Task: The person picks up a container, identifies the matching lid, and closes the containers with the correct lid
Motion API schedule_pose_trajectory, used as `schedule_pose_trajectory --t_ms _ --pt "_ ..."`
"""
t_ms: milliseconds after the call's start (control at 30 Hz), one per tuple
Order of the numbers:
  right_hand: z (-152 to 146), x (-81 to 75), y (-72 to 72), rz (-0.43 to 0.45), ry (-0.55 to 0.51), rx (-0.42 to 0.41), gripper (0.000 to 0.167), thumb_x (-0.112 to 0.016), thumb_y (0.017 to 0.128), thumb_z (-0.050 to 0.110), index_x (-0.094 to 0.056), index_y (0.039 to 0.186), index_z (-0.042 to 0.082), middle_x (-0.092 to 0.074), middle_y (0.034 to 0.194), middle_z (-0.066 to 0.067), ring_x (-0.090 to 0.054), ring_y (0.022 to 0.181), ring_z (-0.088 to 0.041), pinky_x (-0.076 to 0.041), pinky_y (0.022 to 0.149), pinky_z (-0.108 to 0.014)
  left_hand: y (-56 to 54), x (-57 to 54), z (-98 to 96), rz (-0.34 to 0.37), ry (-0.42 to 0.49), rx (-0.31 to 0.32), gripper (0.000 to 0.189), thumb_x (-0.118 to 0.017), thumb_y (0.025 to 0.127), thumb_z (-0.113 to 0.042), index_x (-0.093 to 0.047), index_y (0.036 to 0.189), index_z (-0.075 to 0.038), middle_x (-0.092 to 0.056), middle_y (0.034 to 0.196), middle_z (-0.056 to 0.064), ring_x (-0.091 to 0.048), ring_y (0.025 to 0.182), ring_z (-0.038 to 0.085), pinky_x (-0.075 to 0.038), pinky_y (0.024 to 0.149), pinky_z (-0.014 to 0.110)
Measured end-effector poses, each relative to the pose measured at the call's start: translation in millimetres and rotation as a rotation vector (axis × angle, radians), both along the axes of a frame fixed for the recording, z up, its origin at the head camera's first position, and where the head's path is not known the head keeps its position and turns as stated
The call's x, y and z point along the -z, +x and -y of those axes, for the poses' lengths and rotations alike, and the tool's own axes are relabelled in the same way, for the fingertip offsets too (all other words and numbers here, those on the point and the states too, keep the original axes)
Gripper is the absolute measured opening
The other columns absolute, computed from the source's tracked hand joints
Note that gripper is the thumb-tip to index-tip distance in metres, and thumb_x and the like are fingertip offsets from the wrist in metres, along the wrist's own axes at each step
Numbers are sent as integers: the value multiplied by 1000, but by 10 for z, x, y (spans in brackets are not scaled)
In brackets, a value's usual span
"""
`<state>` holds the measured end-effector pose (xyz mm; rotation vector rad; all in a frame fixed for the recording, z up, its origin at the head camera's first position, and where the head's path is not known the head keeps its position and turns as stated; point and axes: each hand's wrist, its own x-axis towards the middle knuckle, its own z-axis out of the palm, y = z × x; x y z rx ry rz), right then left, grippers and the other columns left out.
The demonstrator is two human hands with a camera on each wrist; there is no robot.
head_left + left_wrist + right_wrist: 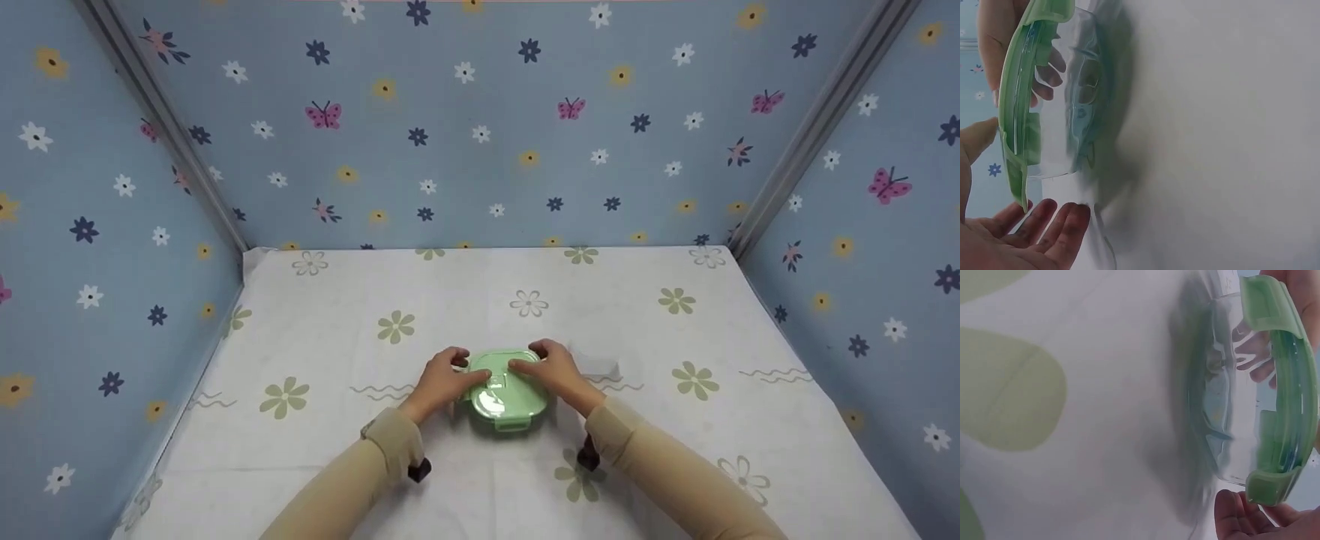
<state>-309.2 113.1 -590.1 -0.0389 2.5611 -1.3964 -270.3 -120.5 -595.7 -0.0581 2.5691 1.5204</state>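
A clear food container with a green clip-on lid (510, 386) sits on the cloth between my two hands. My left hand (446, 379) is at its left side, thumb on top of the lid; in the left wrist view, its fingers (1067, 230) are bent beside a lid flap (1016, 180) that sticks outward. Against the right side is my right hand (559, 373), its thumb also on the lid. The right wrist view shows fingertips (1233, 509) close to a side clip (1266, 487) that lies downward. Through the clear wall (1241, 394) no contents can be made out.
A pale, partly see-through item (598, 365) lies just beyond the right hand. White flowered cloth (360, 480) covers the table, with blue patterned panels (480, 172) behind and at both sides. Dark wrist cameras (420, 470) hang under the sleeves.
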Motion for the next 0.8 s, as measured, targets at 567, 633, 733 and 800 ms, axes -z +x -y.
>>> schedule_pose_trajectory --t_ms 567,633,733,800 --pt "25 73 -131 46 -42 -30 50 -90 90 36 -73 121 0 -75 115 -12 -67 104 -22 -56 101 -40 204 -89 82 68 -92 -46 77 -89 86 -50 -62 139 0 -67 134 19 -63 124 33 -53 109 52" --pt "23 83 -130 47 -44 -38 49 -90 90 37 -73 119 1 -74 112 -11 -66 101 -21 -56 96 -37 236 -87 89 67 -102 -42 77 -90 85 -49 -63 137 0 -68 131 19 -64 120 32 -55 106 51" --pt "11 102 -125 50 -48 -50 48 -89 91 37 -73 117 1 -74 107 -9 -64 94 -18 -55 87 -31 286 -78 95 53 -100 -37 74 -91 84 -47 -64 134 1 -70 125 19 -66 114 31 -56 101 51" --pt "0 114 -125 47 -50 -53 47 -89 90 38 -74 115 1 -73 104 -7 -63 90 -17 -53 81 -28 312 -71 97 40 -95 -42 72 -91 84 -45 -64 131 1 -71 121 19 -67 110 31 -56 98 50"
